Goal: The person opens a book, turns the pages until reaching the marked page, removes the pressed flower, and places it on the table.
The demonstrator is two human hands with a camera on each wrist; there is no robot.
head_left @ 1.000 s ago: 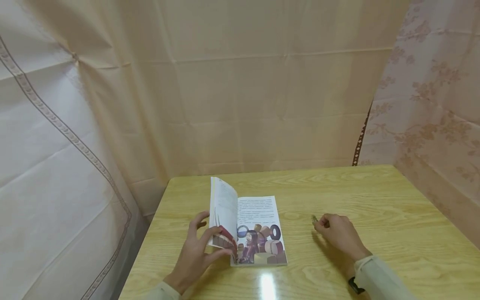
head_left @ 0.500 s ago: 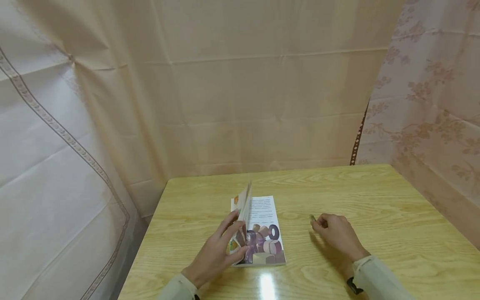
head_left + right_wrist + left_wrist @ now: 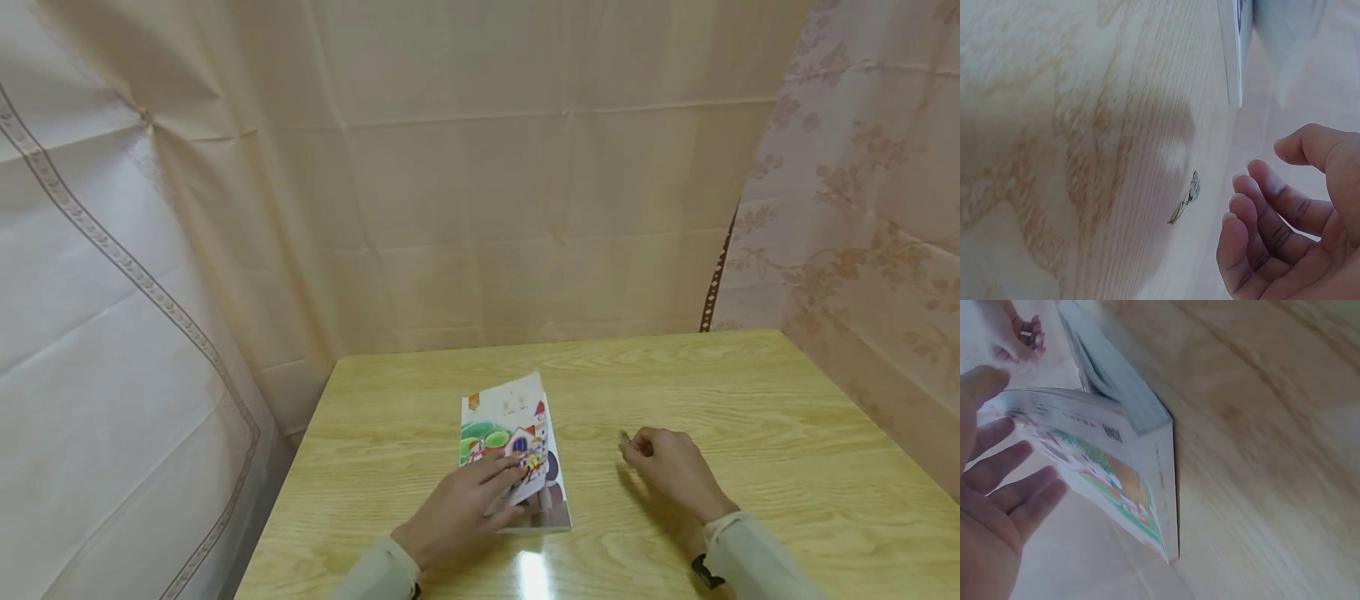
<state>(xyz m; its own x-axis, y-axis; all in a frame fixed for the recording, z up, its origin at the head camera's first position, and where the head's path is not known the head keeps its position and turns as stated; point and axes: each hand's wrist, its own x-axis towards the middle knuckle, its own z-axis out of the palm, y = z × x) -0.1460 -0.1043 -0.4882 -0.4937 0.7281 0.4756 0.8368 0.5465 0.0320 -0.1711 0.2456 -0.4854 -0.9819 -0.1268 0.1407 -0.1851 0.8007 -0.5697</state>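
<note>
A paperback book lies on the table, its front cover and some pages swung over but still raised above the pages beneath. My left hand lies across the lower part of the colourful cover, fingers fairly straight. In the left wrist view, the left thumb is beside the raised page edges, and the fingers are along the outer cover. My right hand stays right of the book, fingers loosely curled, thumb apart from them. Just off its fingertips is a small thin greenish thing, its kind unclear.
The wood-patterned table extends around the book. A beige cloth hangs behind it, with a white cloth on the left and a flowered one on the right.
My left hand has moved rightward, swinging the book's cover and lifted pages from upright over toward the right. The cover picture now shows. My right hand has stayed nearly still.
</note>
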